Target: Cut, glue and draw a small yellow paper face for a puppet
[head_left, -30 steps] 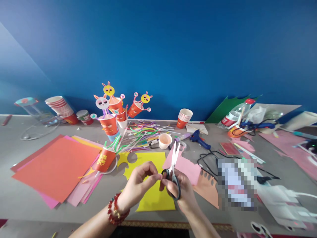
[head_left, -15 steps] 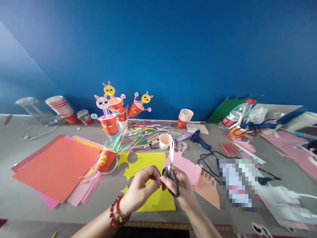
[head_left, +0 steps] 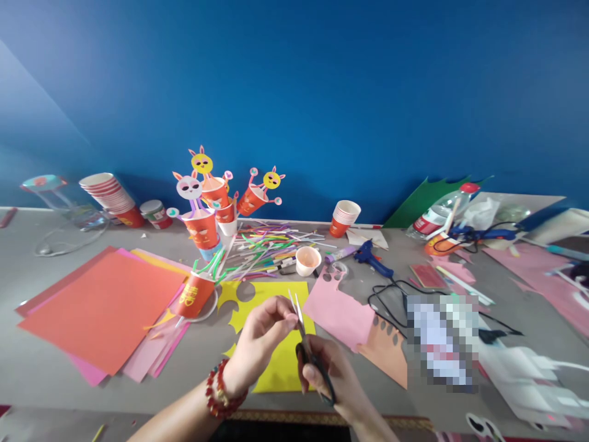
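The person's right hand (head_left: 329,374) was clamped around the black handles of the scissors (head_left: 301,328), blades slightly parted and pointing up and away. The left hand (head_left: 260,334) had its fingertips pinched together at the blade tips; I couldn't tell what they held. Both hands hovered close together above a yellow sheet (head_left: 276,368) on the surface (head_left: 55,368), near a pink sheet (head_left: 338,310).

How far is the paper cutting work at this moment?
Done: bunny cups stand at the back, and the yellow sheet has shapes cut out. In hand: the right hand holds scissors, the left hand pinches something tiny at the blades. Left: the orange paper stack looks uncut.
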### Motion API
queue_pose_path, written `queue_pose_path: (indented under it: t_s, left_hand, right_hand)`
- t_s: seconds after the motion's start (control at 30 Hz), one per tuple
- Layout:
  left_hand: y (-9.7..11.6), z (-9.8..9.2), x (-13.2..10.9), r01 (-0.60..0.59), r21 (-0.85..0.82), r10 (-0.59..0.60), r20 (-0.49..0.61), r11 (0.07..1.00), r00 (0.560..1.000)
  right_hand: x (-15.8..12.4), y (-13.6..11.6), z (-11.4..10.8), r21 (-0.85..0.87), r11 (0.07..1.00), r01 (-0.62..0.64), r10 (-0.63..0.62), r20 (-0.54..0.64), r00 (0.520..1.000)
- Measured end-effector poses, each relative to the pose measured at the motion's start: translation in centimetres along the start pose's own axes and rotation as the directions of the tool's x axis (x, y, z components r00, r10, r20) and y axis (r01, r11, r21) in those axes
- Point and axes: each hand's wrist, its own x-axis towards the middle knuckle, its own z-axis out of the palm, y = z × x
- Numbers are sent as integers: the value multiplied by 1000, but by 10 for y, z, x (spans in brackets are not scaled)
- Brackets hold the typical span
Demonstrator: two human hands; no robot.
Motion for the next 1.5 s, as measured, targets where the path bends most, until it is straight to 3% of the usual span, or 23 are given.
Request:
queue_pose_path:
  t_s: [0.7,1.0,1.2,1.33,1.5]
  left_hand:
    - [-7,2,0,-5,-46,3,-32,999,999]
    - [-3,1,0,0,-44,1,25,999,1000]
    - [3,-6,3,-53,181,26,146,982,989]
    - [13,-5,4,-133,345,51,238,929,970]
    - [17,-6,4,-175,431,45,295,885,954]
  right_hand:
    - [3,8,3,51,998,34,-33,-27,999]
    - [4,12,-3,-5,1000,-13,12,-88,996]
    - [6,-15,-13,-189,981,51,-104,-284,953]
    - [11,-32,-16,-265,963,56,-122,-240,963]
    - [18,-30,-16,-269,960,79,-126,-165,978]
